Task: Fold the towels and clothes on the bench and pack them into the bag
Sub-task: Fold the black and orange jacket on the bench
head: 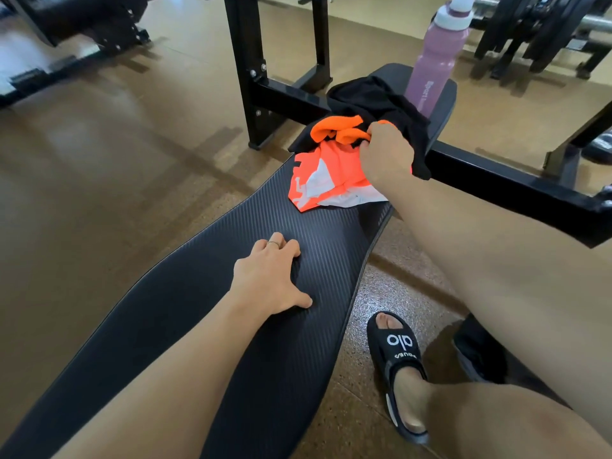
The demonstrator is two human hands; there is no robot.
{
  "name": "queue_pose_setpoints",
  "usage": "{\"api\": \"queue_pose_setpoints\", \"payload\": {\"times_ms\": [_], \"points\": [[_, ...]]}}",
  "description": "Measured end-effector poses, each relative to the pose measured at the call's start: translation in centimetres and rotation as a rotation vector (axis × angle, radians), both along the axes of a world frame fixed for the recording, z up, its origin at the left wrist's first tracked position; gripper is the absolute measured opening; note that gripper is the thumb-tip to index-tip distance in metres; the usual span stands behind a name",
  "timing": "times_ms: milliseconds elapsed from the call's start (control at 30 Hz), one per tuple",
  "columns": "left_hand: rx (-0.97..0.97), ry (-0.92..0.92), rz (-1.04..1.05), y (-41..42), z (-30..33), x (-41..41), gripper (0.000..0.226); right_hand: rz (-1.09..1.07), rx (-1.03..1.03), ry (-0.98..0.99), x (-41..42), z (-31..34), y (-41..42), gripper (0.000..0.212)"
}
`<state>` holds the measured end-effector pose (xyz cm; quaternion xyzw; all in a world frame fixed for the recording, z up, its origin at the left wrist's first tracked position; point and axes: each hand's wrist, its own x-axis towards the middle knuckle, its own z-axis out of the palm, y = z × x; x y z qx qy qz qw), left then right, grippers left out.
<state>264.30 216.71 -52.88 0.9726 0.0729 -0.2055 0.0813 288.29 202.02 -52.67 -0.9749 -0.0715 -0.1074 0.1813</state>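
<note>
Right hand (385,150) pinching the orange shirt (326,173), left hand (270,276) flat on the tabletop (205,326); a hard tug could topple the pink bottle (437,58) just behind (black garment (374,97) tangled in).

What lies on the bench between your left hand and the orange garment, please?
In the head view, only bare bench lies between the left hand and the orange garment.

Right hand (385,150) grips orange clothes (326,167); left hand (270,276) rests on bench (231,342).
</note>
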Motion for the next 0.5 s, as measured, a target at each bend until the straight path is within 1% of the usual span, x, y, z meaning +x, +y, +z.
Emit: {"api": "queue_pose_setpoints", "payload": {"times_ms": [100,167,200,233,300,333,367,400,433,467,500], "points": [[-0.032,-0.019,0.016,0.1,-0.1,-0.6,0.089,0.023,0.083,-0.15,-1.9,1.4,0.2,0.024],[-0.073,0.006,0.037,0.1,-0.5,-1.3,0.092,0.089,0.158,-0.249,-4.4,3.0,0.2,0.023],[-0.124,0.022,0.044,0.2,-0.5,-1.7,0.096,0.138,0.215,-0.299,-5.8,3.8,0.1,0.023],[-0.211,0.043,0.066,0.3,-0.3,-2.3,0.102,0.193,0.27,-0.347,-7.4,4.8,0.0,0.022],[-0.511,0.013,0.222,0.7,0.2,-3.8,0.116,0.315,0.36,-0.42,-11.4,6.8,-0.3,0.02],[-0.665,-0.042,0.337,0.8,1.1,-4.6,0.123,0.388,0.4,-0.444,-13.8,7.8,-0.3,0.019],[-0.769,-0.137,0.429,0.7,2.2,-5.4,0.127,0.461,0.44,-0.453,-16.4,8.7,-0.3,0.019],[-0.806,-0.235,0.475,0.6,3.4,-6.0,0.126,0.534,0.471,-0.451,-19.0,9.3,-0.1,0.018],[-0.825,-0.331,0.466,0.4,4.7,-6.7,0.119,0.609,0.489,-0.433,-21.7,9.8,0.2,0.017],[-0.819,-0.397,0.44,0.4,5.6,-7.4,0.099,0.687,0.5,-0.398,-24.4,10.0,0.6,0.016],[-0.818,-0.418,0.41,0.5,6.2,-8.5,0.071,0.762,0.509,-0.353,-27.0,10.2,1.1,0.017]]}}
